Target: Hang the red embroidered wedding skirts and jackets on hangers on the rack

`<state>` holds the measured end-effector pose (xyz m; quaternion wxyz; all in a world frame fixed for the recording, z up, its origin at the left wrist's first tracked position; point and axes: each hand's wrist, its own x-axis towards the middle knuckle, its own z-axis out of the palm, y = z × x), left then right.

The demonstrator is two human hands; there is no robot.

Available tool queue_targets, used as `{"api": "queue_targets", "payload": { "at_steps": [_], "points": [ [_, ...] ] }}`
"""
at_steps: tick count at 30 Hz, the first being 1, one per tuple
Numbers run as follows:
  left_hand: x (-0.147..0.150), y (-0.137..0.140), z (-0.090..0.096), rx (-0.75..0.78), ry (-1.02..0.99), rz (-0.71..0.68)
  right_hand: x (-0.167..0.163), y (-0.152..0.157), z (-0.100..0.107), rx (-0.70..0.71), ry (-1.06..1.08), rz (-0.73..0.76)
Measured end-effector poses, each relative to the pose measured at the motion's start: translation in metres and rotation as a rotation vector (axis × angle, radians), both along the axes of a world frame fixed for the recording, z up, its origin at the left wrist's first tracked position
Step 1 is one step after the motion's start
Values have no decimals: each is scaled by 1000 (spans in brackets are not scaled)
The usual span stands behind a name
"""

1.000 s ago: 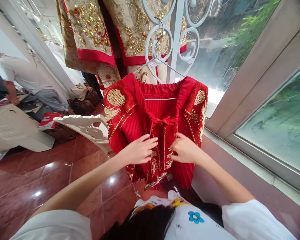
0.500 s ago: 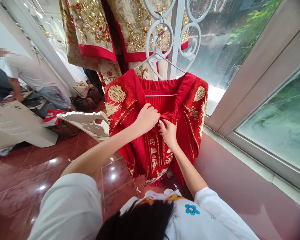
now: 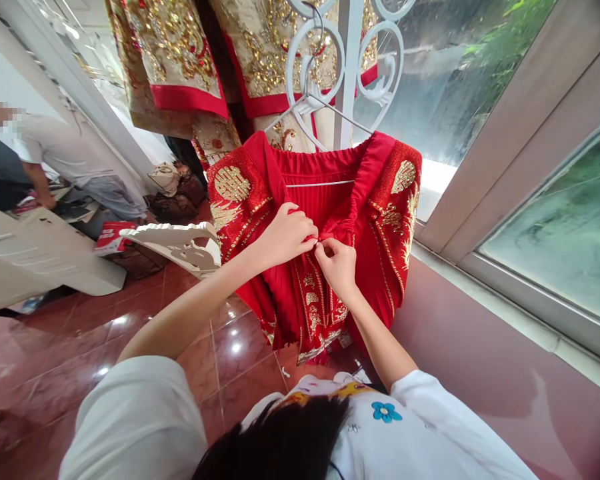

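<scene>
A red pleated skirt (image 3: 377, 257) with gold embroidery and an elastic waistband hangs from a thin wire hanger (image 3: 337, 119). My left hand (image 3: 289, 235) is closed on the front of its waistband, fingertips pinching the cloth. Right beside it, my right hand (image 3: 336, 265) pinches the same edge between thumb and forefinger. The fingertips of both hands nearly meet at the middle of the waistband. Whether a small fastener sits between them is too small to make out.
The hanger hooks onto a white scrollwork metal rack (image 3: 347, 73). Gold-sequinned garments (image 3: 180, 53) hang behind. A white carved panel (image 3: 190, 247) juts in at the left, and a framed window (image 3: 555, 247) stands at the right. Another person (image 3: 75, 147) is at the far left.
My hands stay at the waistband, with the left fingertips now lower and closer to the right ones. The view has shifted slightly. The skirt's waist opening appears a little wider.
</scene>
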<state>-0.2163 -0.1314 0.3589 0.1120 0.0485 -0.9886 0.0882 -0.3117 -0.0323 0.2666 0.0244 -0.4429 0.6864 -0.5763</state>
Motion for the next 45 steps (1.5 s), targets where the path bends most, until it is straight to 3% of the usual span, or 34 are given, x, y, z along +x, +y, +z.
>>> {"api": "queue_targets", "payload": {
  "at_steps": [4,9,11,13,15,18,20,22,26,30,33,34,36,39,41,43,45],
  "points": [
    [6,6,5,-79,12,-30,1,-5,-18,-18,-158,129],
    [32,1,16,-139,107,43,9,3,-74,263,-92,82],
    [45,-6,17,-133,108,96,11,16,-82,304,-69,102],
    [52,-12,16,-96,99,204,7,30,-70,338,-21,72],
    [47,-16,14,-37,183,367,-4,38,-37,260,65,-100],
    [20,-18,7,29,574,587,-32,21,29,-89,245,-510],
    [-2,-21,1,72,824,656,-54,-7,64,-135,335,-661],
    [-14,-28,-4,96,949,702,-74,-37,80,-96,319,-738],
    [2,-47,-5,-30,970,751,-107,-61,76,-16,282,-796],
    [44,-64,25,-78,818,723,-137,-38,79,-75,299,-699],
    [68,-88,58,-48,774,860,-163,-15,96,-68,298,-569],
    [74,-100,67,36,735,888,-173,-9,103,-55,264,-497],
    [81,-125,77,355,634,869,-191,1,116,-21,96,-308],
    [83,-158,71,905,499,713,-215,10,128,94,-285,-62],
    [79,-169,57,1107,421,606,-225,13,129,198,-451,35],
    [72,-171,39,1097,321,541,-230,16,123,284,-500,88],
    [65,-169,20,893,232,540,-227,21,110,345,-491,101]
  ]
}}
